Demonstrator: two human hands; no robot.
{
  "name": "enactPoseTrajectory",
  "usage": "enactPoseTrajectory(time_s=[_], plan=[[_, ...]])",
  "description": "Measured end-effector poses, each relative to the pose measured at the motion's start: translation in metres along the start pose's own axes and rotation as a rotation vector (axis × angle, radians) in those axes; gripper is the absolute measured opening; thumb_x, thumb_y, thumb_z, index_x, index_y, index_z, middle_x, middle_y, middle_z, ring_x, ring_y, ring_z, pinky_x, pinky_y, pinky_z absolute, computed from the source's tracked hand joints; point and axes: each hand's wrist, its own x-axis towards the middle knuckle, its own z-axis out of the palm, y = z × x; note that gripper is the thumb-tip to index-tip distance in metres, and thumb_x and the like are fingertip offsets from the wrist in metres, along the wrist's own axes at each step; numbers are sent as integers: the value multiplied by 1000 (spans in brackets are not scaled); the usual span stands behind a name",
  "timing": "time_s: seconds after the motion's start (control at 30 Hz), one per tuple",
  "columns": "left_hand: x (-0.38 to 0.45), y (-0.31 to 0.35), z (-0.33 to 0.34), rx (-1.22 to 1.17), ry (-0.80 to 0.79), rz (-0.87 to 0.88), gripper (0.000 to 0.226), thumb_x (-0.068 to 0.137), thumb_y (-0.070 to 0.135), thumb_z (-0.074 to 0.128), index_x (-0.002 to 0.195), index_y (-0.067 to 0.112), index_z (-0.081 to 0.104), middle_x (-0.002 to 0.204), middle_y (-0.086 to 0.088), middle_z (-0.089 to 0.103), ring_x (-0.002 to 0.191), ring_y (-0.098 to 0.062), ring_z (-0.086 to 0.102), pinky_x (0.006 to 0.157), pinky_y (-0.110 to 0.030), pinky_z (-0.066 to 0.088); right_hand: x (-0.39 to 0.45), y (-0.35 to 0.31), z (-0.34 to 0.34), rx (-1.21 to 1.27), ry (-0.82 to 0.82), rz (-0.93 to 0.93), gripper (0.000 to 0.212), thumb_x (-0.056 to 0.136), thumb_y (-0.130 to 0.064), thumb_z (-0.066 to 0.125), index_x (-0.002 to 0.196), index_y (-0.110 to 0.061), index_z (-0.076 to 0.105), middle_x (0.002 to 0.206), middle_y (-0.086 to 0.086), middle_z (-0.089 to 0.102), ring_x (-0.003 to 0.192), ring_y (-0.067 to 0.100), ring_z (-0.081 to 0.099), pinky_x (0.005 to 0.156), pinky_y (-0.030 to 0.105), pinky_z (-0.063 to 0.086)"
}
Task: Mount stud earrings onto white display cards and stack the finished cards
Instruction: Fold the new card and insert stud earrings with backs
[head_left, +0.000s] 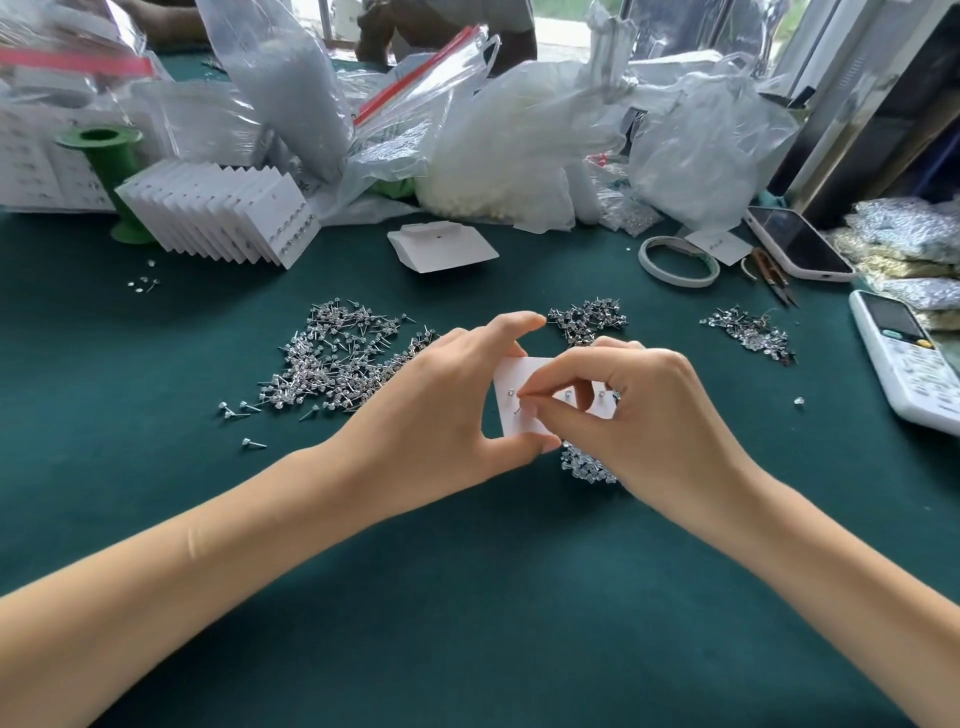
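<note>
Both hands (524, 410) pinching card (506, 374), stud (519, 409)

We sit at a small jewellery-packing workbench, its green cloth (156, 519) strewn with heaps of loose stud earrings (332, 358), a fanned stack of finished cards (218, 218), blank cards (441, 247), bulging plastic bags (509, 145) of stock, a tape roll (678, 261) and a calculator (909, 358).
</note>
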Motion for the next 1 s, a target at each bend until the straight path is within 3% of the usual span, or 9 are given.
enactPoseTrajectory(time_s=[0.17, 0.27, 0.4, 0.53, 0.6, 0.67, 0.73, 0.87, 1.0], plan=[[0, 0, 0, -22, 12, -7, 70, 72, 44, 63, 135, 21, 41, 107, 11, 61, 95, -5, 49, 88, -18, 37, -2, -1, 5, -31, -17, -50, 9, 77, -7, 79, 82, -13, 75, 83, -5, 67, 81, 22, 54, 82, 29, 38], [0, -2, -1, -31, 1, -24, 75, 71, 49, 65, 136, 25, 37, 110, 10, 61, 97, -4, 49, 89, -22, 38, 2, 0, 1, 61, 30, -29, 11, 79, -11, 78, 86, -19, 75, 85, -8, 67, 74, 8, 51, 72, 17, 38], [0, -6, 0, -35, -8, -55, 79, 70, 52, 69, 137, 31, 34, 112, 10, 59, 98, -3, 48, 91, -21, 37, 24, 30, -21, 102, 223, 104, 9, 84, -17, 72, 87, -26, 73, 67, -29, 63, 57, -3, 48, 56, 6, 35], [1, -9, 2, -37, -18, -75, 79, 68, 58, 64, 136, 36, 31, 114, 13, 58, 96, 0, 46, 90, -18, 36, 41, 82, -34, -69, 234, 346, 9, 85, -20, 72, 93, -17, 74, 78, -14, 66, 54, -8, 47, 57, 5, 35], [0, -10, 3, -32, -22, -78, 79, 67, 59, 62, 136, 37, 31, 114, 14, 58, 97, 0, 46, 91, -19, 36, 44, 99, -30, -168, 209, 393, 10, 85, -23, 73, 94, -18, 73, 84, -7, 68, 59, -8, 50, 64, 13, 39], [0, -10, 4, -28, -30, -75, 79, 68, 59, 62, 137, 37, 31, 114, 14, 57, 97, 1, 46, 90, -19, 35, 45, 106, -25, -237, 181, 407, 13, 85, -26, 72, 96, -19, 72, 90, -2, 69, 70, 7, 55, 74, 28, 44], [0, -11, 4, -23, -34, -72, 79, 68, 59, 63, 137, 37, 31, 114, 15, 57, 96, 1, 45, 89, -17, 35, 46, 109, -22, -274, 168, 402, 16, 87, -28, 70, 99, -19, 71, 93, 1, 67, 83, 20, 57, 81, 35, 46], [0, -11, 5, -19, -41, -63, 78, 68, 57, 63, 136, 36, 32, 111, 16, 57, 94, 2, 44, 85, -6, 30, 47, 110, -20, -286, 173, 369, 12, 87, -28, 70, 97, -21, 73, 91, 1, 63, 86, 22, 57, 82, 37, 47], [0, -11, 5, -34, -48, -58, 77, 68, 56, 64, 136, 36, 32, 111, 15, 57, 96, 1, 45, 88, -10, 32, 46, 110, -21, -245, 182, 343, 5, 85, -24, 72, 89, -22, 71, 86, -2, 66, 68, 10, 50, 73, 31, 41]])
